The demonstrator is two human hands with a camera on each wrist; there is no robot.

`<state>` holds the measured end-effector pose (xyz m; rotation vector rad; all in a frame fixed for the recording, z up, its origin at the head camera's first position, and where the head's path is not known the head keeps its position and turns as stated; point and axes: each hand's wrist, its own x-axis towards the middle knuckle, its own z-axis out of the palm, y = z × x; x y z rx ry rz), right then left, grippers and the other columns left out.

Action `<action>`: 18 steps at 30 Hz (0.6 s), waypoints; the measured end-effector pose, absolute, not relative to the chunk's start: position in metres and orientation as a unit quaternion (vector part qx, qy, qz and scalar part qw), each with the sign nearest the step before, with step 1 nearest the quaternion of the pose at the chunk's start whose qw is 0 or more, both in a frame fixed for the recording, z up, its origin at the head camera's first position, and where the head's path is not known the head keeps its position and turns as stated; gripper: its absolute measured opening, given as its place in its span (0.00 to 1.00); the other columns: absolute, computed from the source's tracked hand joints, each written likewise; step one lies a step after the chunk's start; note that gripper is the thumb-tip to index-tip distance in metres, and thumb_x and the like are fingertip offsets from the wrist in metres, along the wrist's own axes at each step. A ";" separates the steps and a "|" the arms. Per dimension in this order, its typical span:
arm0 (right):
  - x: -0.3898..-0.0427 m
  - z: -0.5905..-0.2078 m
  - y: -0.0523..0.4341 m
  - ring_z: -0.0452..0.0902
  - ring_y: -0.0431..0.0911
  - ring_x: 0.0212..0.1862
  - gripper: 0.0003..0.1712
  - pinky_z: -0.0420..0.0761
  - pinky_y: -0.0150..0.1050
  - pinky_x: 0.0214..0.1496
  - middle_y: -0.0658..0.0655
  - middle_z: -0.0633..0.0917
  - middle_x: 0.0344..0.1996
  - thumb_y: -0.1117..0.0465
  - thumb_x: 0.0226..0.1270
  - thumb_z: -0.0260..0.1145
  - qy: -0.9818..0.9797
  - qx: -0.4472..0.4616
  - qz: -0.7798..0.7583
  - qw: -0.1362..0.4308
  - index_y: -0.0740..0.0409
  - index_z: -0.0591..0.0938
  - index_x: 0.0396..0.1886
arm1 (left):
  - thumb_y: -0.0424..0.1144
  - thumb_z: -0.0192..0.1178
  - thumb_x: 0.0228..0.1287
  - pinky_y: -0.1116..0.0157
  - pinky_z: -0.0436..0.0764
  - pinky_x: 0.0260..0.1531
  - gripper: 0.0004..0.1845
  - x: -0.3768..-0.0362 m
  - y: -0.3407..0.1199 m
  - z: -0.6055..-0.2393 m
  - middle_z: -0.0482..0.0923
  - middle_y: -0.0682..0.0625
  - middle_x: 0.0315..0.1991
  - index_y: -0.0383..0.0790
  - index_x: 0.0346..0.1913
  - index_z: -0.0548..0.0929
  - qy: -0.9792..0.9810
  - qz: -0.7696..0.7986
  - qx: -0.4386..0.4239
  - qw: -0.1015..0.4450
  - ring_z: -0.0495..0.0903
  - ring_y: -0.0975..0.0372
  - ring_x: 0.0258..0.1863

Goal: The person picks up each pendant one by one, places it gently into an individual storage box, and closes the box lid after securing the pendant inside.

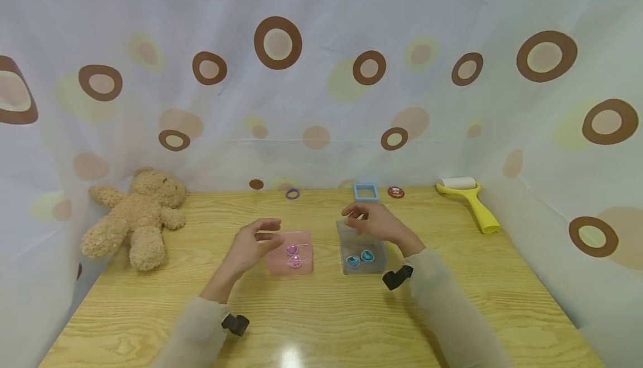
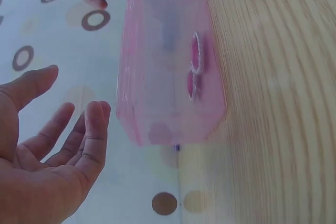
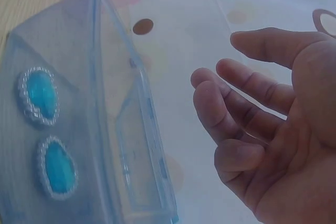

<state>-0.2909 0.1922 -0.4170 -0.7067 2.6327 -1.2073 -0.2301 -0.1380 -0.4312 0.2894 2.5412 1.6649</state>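
1. Two hands are in view. The left hand [image 1: 253,243] hovers just beside the left wall of the pink box [image 1: 291,253]. Its fingers are loosely spread and hold nothing, and the left wrist view shows a gap between fingertips [image 2: 97,114] and box.
2. The right hand [image 1: 374,220] sits above the far rim of the blue box [image 1: 361,251]. Its fingers are relaxed and slightly bent; the right wrist view shows them clear of the box wall and empty.
3. There are two boxes, both of translucent plastic, rectangular and open-topped. They stand side by side near the middle of the table [image 1: 321,312], pink on the left and blue on the right, well apart from each other.
4. The pink box holds two pink gem-like pieces [image 1: 293,256] with pale beaded rims. They appear blurred in the left wrist view.
5. The blue box holds two turquoise teardrop pieces [image 1: 360,257], each edged with small pearl-like beads.
6. Along the far edge lie one purple ring [image 1: 292,193], one blue square frame [image 1: 365,191] and one red round badge [image 1: 396,192]. The badge's print is too small to read.
7. One plush tan teddy bear [image 1: 138,217] sits at the far left corner.
8. One yellow-handled lint roller [image 1: 469,197] with a white roll lies at the far right corner.
9. A spotted fabric backdrop [image 1: 321,77] encloses the table on three sides.
10. Both forearms are in pale sleeves, cut off at the frame's lower edge.
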 end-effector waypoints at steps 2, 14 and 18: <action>-0.292 -0.418 0.198 0.85 0.53 0.36 0.16 0.86 0.48 0.43 0.59 0.84 0.47 0.53 0.75 0.62 0.880 -0.230 -0.407 0.079 0.53 0.82 0.56 | 0.40 0.66 0.67 0.53 0.83 0.56 0.25 -0.230 -0.131 -0.431 0.77 0.42 0.63 0.44 0.66 0.76 0.830 0.548 0.098 0.044 0.79 0.48 0.61; -0.298 -0.424 0.229 0.83 0.55 0.37 0.17 0.82 0.57 0.47 0.60 0.84 0.47 0.53 0.76 0.60 0.890 -0.189 -0.410 0.070 0.55 0.81 0.58 | 0.37 0.66 0.66 0.57 0.85 0.50 0.21 -0.230 -0.088 -0.433 0.79 0.44 0.61 0.47 0.62 0.80 0.809 0.576 0.099 0.062 0.81 0.52 0.58; -0.301 -0.429 0.236 0.83 0.51 0.36 0.17 0.82 0.58 0.48 0.61 0.84 0.47 0.53 0.76 0.60 0.888 -0.177 -0.418 0.075 0.56 0.81 0.58 | 0.41 0.68 0.65 0.57 0.85 0.51 0.21 -0.228 -0.074 -0.435 0.80 0.46 0.60 0.48 0.61 0.80 0.810 0.571 0.116 0.061 0.82 0.54 0.57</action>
